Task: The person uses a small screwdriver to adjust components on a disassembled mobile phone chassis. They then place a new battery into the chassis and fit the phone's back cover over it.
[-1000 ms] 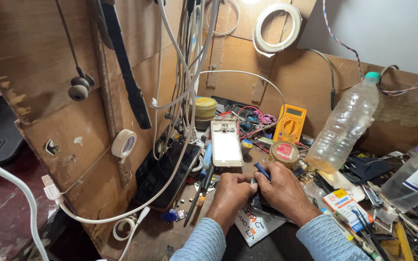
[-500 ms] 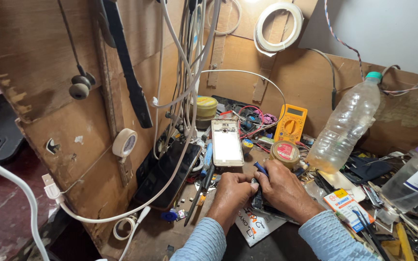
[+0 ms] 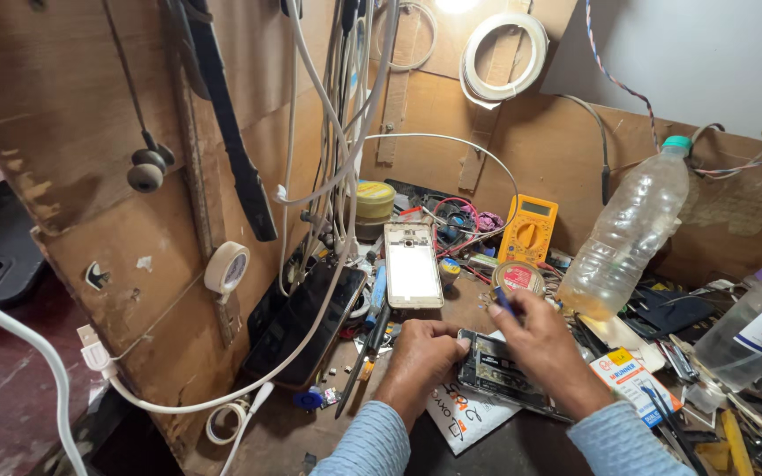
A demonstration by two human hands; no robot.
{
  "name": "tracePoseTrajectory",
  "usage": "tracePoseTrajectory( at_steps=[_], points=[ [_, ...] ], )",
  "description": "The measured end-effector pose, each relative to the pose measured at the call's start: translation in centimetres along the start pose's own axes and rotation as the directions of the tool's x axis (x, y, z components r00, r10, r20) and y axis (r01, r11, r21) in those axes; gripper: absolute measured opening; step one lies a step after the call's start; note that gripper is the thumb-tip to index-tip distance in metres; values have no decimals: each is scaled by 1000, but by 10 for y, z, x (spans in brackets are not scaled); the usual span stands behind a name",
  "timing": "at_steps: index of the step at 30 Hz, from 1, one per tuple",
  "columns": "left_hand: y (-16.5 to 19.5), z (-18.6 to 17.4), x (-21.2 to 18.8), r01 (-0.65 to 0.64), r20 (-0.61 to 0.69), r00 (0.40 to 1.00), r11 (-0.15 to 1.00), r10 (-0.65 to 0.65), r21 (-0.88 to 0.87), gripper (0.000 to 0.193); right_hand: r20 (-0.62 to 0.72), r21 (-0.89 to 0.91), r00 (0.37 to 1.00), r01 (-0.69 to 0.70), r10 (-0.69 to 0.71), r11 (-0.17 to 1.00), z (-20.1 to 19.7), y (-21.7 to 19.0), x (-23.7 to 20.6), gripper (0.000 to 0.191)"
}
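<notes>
While left hand [image 3: 421, 353] pinches the phone [image 3: 504, 375] edge, right hand [image 3: 544, 348], fingers pinching a blue tool [image 3: 504, 304], should pry slow w/ steady grip.

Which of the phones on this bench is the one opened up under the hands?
The opened phone, held between the left hand and right hand. The white phone and black phone lie apart, untouched.

Cluttered phone repair workshop, shown by a yellow multimeter [image 3: 529, 229], hanging cables [image 3: 337, 132], opened phones [image 3: 413, 264] and scattered tools [image 3: 372, 339].
</notes>
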State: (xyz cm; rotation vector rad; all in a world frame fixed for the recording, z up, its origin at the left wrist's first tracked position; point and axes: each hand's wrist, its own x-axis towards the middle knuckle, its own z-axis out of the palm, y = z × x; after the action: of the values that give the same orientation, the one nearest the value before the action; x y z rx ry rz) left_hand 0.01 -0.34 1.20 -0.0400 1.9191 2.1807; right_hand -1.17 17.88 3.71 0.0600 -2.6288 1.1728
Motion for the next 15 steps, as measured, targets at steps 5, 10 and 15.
tracePoseTrajectory(
  at_steps=[5, 10, 15],
  points=[
    [0, -2, 3, 47, 66, 997, 997, -43, -65, 27, 39, 256, 989, -151, 146, 955, -22, -17, -14, 34],
    [-2, -2, 4, 43, 53, 998, 999, -42, -12, 27, -142, 127, 977, 178, -159, 976, -34, -34, -23, 31],
    [-6, 0, 5, -8, 5, 1000, 1000, 8, -10, 24, -246, 156, 955, 207, -166, 966, -38, -46, -33, 23]
  ],
)
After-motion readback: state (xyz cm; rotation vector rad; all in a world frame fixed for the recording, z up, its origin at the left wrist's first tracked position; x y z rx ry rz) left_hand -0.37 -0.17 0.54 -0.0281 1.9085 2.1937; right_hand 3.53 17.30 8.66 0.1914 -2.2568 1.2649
